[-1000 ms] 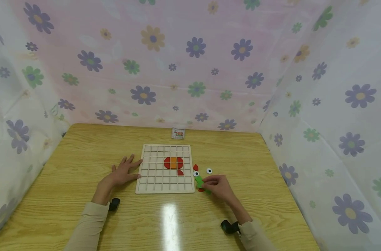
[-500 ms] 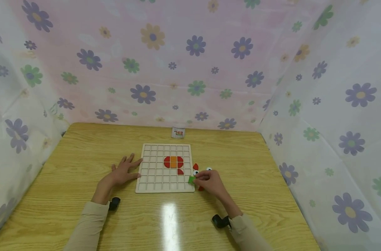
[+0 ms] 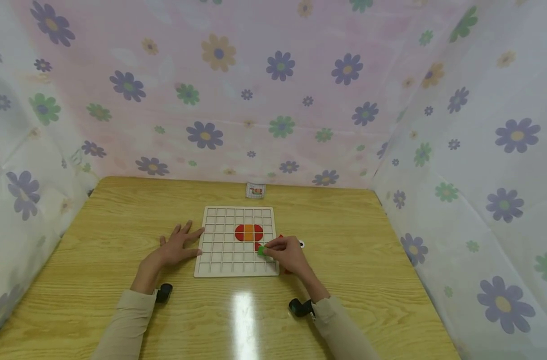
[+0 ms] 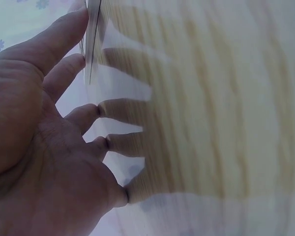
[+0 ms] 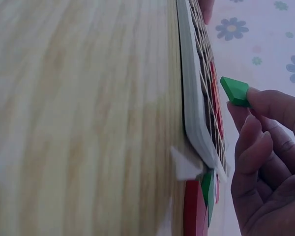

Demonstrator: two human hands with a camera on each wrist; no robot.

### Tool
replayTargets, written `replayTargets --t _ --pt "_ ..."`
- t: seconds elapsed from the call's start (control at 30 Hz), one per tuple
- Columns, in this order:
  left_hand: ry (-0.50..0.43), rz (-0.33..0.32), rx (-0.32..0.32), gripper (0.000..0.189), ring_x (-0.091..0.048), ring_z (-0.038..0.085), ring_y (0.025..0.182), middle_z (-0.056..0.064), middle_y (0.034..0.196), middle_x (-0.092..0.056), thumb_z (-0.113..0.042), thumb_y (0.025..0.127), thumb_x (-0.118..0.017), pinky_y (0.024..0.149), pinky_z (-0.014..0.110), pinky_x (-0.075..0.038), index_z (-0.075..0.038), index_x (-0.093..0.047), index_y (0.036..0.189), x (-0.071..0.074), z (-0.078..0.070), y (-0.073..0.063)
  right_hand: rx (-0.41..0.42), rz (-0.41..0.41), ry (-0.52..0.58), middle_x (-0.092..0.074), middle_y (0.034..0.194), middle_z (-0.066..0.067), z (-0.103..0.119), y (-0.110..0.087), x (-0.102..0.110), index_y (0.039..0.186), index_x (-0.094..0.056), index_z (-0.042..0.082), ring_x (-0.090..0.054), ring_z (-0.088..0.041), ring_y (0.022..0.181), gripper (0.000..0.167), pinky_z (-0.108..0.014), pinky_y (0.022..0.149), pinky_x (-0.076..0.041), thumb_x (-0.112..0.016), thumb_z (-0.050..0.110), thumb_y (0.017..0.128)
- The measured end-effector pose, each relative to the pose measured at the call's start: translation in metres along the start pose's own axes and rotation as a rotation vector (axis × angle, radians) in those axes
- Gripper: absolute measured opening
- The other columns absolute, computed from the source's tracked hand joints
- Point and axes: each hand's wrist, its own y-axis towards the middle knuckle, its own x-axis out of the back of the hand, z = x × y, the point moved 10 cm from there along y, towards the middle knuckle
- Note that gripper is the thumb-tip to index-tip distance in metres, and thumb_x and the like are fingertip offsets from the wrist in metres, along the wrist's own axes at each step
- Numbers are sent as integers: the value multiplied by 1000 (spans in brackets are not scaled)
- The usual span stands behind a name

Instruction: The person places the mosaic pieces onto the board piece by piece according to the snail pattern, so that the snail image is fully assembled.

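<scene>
A square wooden grid board lies on the table. Set in its cells are orange squares flanked by red rounded pieces, and a red quarter-round piece sits lower right of them. My right hand pinches a small green block between thumb and fingertip, over the board beside that quarter-round. My left hand rests at the board's left edge with fingers spread; in the left wrist view its fingertips reach the board edge.
Right of the board, partly hidden by my right hand, lie loose pieces: a red block, a green block and a round eye piece. A small picture card lies at the table's back edge, before a flowered curtain.
My right hand has picked up the green block from the loose pieces and carried it left, over the board. My left hand has stayed at the board's edge.
</scene>
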Motion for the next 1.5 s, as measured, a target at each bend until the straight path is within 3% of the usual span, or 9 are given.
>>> replayTargets --t 0.3,0.67,1.13,1.5 --pt "-20 0 0 71 5 62 147 35 164 -5 -32 98 -69 99 88 8 -5 -38 156 1 -1 0 53 -26 -60 -76 87 -5 12 17 -11 91 -80 7 -59 -11 70 6 -26 63 -49 -79 13 89" --pt "-21 -5 -5 71 5 62 147 35 164 -5 -31 98 -68 99 88 8 -5 -38 157 1 -1 1 52 -9 -100 -77 87 -10 12 30 -28 92 -80 2 -68 -10 73 11 -26 67 -55 -78 13 90" --pt "-19 4 3 71 6 61 148 35 164 -5 -32 98 -68 99 88 8 -6 -38 157 1 0 1 68 -9 -229 -76 84 -4 17 35 -33 91 -81 7 -66 -9 73 5 -27 68 -54 -78 11 91" --pt "-19 5 11 71 6 61 148 34 165 -4 -32 98 -68 99 88 8 -6 -37 157 0 -2 -1 85 7 -269 -74 80 -5 23 33 -39 86 -80 6 -64 -9 71 5 -26 65 -54 -78 9 90"
